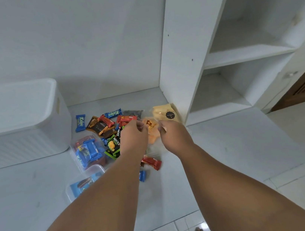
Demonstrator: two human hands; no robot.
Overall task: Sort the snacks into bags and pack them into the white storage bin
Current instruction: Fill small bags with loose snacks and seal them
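Rising at the right was white shelving (pixel 237 55); at the left stood the white storage bin (pixel 20 123), well apart from both hands. Between them loose snacks lay on the pale surface (pixel 221 144). The left hand (pixel 133 136) and right hand (pixel 172 134) each had curled fingers pinching the clear bag of orange snacks (pixel 151 129), seemingly at its mouth, though blur hid the exact grip. A clear bag of blue bars (pixel 88 152) lay near the bin, a yellow snack pack (pixel 164 112) just beyond the right hand, and a red bar (pixel 152 162) between the forearms.
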